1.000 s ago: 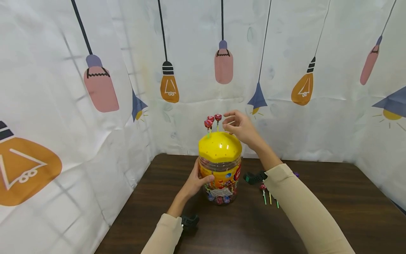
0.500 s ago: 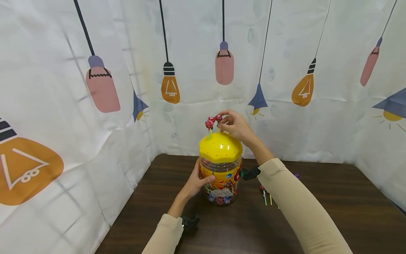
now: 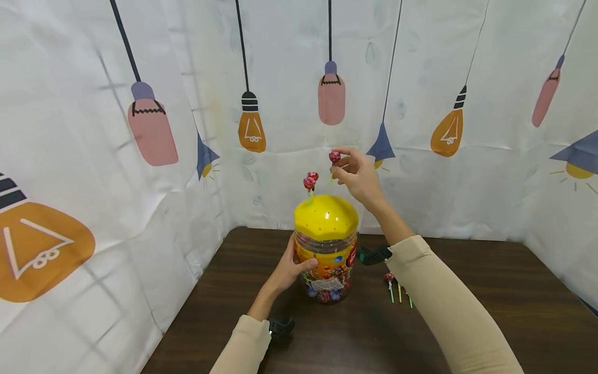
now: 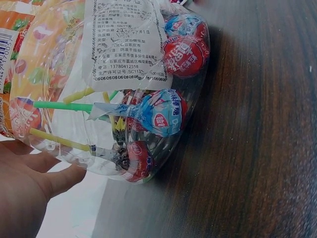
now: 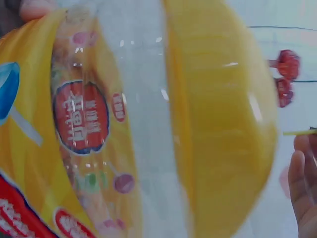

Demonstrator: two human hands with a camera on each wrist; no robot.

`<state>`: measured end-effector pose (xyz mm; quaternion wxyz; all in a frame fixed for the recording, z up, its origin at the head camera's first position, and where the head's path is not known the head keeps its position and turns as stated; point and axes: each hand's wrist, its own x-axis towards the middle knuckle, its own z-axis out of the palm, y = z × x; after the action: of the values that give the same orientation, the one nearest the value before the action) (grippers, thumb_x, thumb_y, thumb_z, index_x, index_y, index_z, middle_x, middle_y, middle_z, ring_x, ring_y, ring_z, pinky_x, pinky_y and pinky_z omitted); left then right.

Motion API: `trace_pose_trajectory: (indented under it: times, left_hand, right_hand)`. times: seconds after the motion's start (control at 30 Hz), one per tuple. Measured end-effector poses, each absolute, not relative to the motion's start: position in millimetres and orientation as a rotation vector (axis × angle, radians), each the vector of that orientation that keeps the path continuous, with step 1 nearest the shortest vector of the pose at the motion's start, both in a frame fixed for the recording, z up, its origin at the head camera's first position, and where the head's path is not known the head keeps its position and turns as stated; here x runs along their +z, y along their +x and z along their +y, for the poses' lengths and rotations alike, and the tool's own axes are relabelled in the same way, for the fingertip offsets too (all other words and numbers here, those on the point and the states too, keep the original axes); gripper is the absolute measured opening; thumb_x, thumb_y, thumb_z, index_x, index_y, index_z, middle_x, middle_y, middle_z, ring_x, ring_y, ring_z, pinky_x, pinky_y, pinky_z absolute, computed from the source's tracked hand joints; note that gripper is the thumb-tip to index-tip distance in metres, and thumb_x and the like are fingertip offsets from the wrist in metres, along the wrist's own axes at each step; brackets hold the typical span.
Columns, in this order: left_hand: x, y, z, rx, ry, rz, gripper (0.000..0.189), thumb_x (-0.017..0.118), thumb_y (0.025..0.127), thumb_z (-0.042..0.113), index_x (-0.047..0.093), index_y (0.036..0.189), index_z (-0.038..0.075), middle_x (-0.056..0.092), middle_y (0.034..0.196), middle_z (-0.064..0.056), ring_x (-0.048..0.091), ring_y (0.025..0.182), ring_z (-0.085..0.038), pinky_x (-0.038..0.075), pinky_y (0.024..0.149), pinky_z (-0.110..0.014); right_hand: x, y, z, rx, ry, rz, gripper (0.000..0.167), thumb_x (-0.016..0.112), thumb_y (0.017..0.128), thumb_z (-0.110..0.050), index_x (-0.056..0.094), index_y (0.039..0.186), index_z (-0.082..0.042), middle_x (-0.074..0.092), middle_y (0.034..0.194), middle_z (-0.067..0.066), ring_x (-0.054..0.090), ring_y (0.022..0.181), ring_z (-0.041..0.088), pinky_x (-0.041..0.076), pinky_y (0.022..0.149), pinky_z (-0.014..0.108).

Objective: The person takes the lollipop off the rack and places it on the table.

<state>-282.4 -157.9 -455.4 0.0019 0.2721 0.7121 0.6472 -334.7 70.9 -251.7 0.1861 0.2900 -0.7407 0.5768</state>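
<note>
A clear plastic jar [image 3: 325, 270] of wrapped lollipops, with a domed yellow lid [image 3: 327, 218], stands upright on the table. My left hand [image 3: 287, 267] grips the jar's left side, thumb across its front; the left wrist view shows the hand [image 4: 29, 186] along the jar wall. Above the lid, my right hand [image 3: 357, 174] pinches a red-wrapped lollipop [image 3: 334, 157] by its yellow stick, the lower end clear of the lid. Two other red lollipops [image 3: 310, 182] stand upright in the lid's top. In the right wrist view, the fingers [image 5: 304, 168] hold the stick [image 5: 298, 133] beyond the lid.
Several lollipops [image 3: 390, 285] lie on the dark wooden table [image 3: 261, 259] right of the jar, partly hidden by the right sleeve [image 3: 434, 291]. Behind the table hangs a white cloth [image 3: 280, 182] printed with lamps.
My right hand came in from the right, took hold of the rightmost lollipop in the lid and lifted it up and out. The left hand and jar stayed in place.
</note>
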Motion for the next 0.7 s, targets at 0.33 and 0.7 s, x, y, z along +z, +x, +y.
trace_pose_trajectory:
  times: [0.33,0.7]
  left_hand:
    - [-454.5,-281.9,-157.7,2.046,0.829,2.215,0.090,0.070,0.097,0.035,0.007,0.161,0.041,0.041,0.154,-0.008,0.051,0.133,-0.024,0.047,0.111,-0.043]
    - [-455.3,-281.7,-157.8,2.045,0.838,2.207,0.091,0.071,0.096,0.037,0.008,0.161,0.042,0.043,0.153,-0.007,0.053,0.132,-0.024,0.048,0.110,-0.042]
  right_hand:
    - [-259.7,-311.5,100.7,1.711,0.869,-2.083,0.045,0.068,0.097,-0.008,0.059,0.141,-0.012,0.066,0.097,0.009,0.069,0.076,0.019,0.061,0.069,0.027]
    - [-288.7,-300.9,133.1,1.718,0.840,-2.063,0.044,0.066,0.097,-0.004,0.060,0.141,-0.010,0.065,0.098,0.008,0.068,0.072,0.017,0.062,0.066,0.029]
